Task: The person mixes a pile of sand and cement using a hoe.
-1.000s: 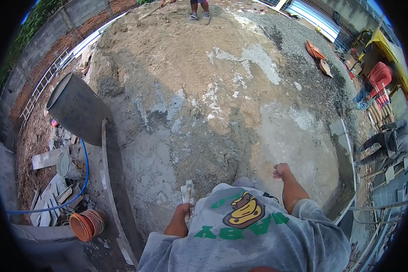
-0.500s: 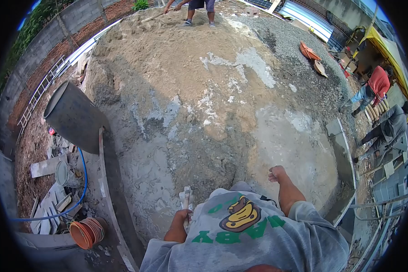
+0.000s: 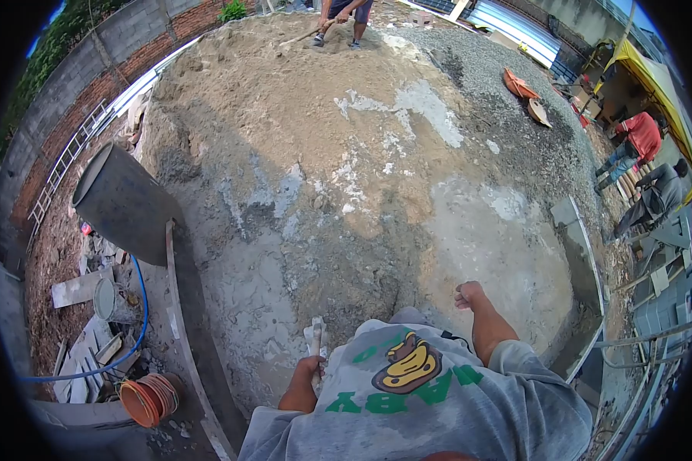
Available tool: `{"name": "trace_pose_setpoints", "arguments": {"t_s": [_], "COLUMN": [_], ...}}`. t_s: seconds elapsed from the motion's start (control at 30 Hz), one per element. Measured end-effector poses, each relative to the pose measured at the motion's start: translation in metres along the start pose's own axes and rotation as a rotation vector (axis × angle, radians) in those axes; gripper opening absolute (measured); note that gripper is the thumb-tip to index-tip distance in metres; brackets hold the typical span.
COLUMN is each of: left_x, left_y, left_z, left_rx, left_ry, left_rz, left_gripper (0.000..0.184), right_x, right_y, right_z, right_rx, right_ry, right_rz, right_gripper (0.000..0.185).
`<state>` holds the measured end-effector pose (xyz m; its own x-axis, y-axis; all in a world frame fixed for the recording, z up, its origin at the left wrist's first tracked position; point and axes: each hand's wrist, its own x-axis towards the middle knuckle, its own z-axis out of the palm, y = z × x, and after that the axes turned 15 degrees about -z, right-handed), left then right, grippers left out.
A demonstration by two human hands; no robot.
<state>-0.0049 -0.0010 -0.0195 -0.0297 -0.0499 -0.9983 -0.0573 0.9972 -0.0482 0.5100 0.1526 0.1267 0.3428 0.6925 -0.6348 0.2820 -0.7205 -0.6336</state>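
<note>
Left fingers (image 3: pixel 318 361) grip a flat, pale-smeared trowel (image 3: pixel 315 336); right fingers (image 3: pixel 461 296) seem loosely closed

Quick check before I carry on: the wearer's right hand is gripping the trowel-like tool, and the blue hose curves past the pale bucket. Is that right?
Not quite: it is the left hand that grips the trowel-like tool, as the head view shows. The blue hose does curve past the pale bucket.

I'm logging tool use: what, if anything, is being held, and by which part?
The left hand holds a trowel-like tool by its handle; nothing shows in the right hand.
</note>
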Motion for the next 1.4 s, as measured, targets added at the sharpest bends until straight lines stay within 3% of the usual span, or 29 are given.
{"name": "trace_pose_setpoints", "arguments": {"t_s": [0.17,0.77,0.87,1.4], "left_x": [-0.043,-0.018,-0.032,-0.005], "left_y": [0.005,0.000,0.001,0.000], "left_z": [0.006,0.000,0.003,0.001], "left_rx": [0.055,0.059,0.048,-0.007], "left_ry": [0.032,0.022,0.057,-0.007], "left_rz": [-0.015,0.038,0.055,-0.009], "left_gripper": [0.024,0.023,0.023,0.022], "right_x": [0.000,-0.010,-0.008,0.002], "right_y": [0.002,0.002,0.002,0.008], "right_z": [0.000,-0.002,-0.001,0.003], "right_rx": [0.010,0.002,0.028,0.035], "right_ry": [0.012,-0.007,0.022,-0.008], "right_rz": [-0.025,0.009,0.019,0.014], "right_gripper": [0.029,0.031,0.024,0.024]}}
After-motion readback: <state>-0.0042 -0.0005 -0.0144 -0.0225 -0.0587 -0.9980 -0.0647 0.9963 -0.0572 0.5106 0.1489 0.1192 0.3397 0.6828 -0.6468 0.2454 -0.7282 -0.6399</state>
